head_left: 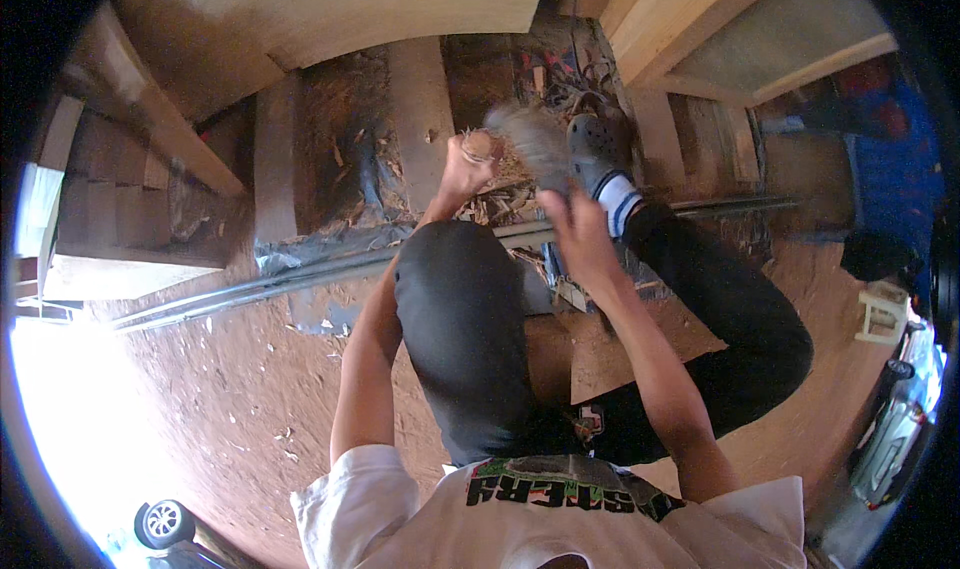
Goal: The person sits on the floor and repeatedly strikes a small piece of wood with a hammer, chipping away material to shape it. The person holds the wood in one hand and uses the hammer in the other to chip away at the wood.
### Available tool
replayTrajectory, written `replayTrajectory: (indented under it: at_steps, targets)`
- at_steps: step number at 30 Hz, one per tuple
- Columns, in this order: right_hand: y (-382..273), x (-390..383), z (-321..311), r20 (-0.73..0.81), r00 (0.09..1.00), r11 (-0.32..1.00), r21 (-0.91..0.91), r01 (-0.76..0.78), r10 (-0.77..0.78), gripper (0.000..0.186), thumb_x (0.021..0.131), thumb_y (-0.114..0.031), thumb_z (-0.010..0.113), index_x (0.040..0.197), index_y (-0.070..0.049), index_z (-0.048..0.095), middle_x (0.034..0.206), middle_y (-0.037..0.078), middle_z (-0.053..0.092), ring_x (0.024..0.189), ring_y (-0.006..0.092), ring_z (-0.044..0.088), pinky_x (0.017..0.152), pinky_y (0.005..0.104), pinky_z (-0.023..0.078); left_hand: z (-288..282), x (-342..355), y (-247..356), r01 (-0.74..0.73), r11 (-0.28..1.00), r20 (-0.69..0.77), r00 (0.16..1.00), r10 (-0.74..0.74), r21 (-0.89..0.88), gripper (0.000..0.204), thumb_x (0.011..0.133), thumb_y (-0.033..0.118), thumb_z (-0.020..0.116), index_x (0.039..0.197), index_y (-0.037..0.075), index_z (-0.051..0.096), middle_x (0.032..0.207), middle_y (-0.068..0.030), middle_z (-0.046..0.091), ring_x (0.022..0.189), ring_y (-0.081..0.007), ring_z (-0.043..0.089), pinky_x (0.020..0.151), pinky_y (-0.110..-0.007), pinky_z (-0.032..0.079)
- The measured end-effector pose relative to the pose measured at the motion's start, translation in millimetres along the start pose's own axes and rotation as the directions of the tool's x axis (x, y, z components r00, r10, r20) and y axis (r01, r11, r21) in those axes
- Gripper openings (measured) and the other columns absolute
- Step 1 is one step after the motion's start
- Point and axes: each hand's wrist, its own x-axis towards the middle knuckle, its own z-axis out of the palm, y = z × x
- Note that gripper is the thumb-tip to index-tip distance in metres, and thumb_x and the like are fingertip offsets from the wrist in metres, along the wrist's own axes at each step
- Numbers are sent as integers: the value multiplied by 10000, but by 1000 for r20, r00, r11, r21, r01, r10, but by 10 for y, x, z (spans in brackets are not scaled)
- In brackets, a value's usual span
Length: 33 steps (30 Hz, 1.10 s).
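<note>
My left hand (465, 176) is closed round an upright piece of wood (481, 146), whose pale, rough top end shows above the fingers. My right hand (582, 227) grips a grey broad-headed tool (527, 137). Motion smears the tool, so its exact kind is unclear; its head is up beside the wood, to the right of my left hand. Wood chips (497, 205) lie below and around the two hands. My right foot, in a dark clog (593, 149) and striped sock, rests close to the tool's right side.
Thick beams (420, 99) lie ahead among chips and scraps. Long metal pipes (250, 287) cross the reddish dirt floor (230, 389) before my knees. A large wooden board (420, 4) hangs over the far side. At right are a light plastic stool (882, 314) and a parked car (893, 439).
</note>
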Motion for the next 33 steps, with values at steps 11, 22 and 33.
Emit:
replayTrajectory:
  at_steps: [11, 22, 33]
  targets:
    - [-340, -293, -375, -6, 940, 764, 585, -274, 341, 428, 964, -439, 512, 1034, -21, 571, 632, -60, 400, 559, 5, 330, 483, 202, 275, 40, -55, -478, 323, 922, 92, 946, -310, -213, 202, 870, 237, 628, 912, 64, 532, 800, -35, 610, 774, -177, 583, 697, -373, 429]
    - [6, -211, 2, 136, 961, 961, 104, -255, 240, 535, 969, -471, 491, 902, 54, 570, 615, 56, 481, 603, 169, 466, 577, 378, 380, -57, 7, -19, 142, 989, 108, 985, -136, -48, 86, 781, 77, 648, 738, 17, 605, 720, -54, 656, 693, -158, 637, 653, -331, 488]
    - [432, -516, -195, 184, 840, 835, 127, -535, 510, 554, 971, -471, 464, 1156, 39, 579, 960, 185, 635, 866, 282, 585, 839, 394, 442, 43, 176, -236, -109, 820, 78, 994, 78, 562, 239, 836, 198, 665, 667, 77, 548, 652, -43, 589, 639, -186, 581, 590, -334, 420]
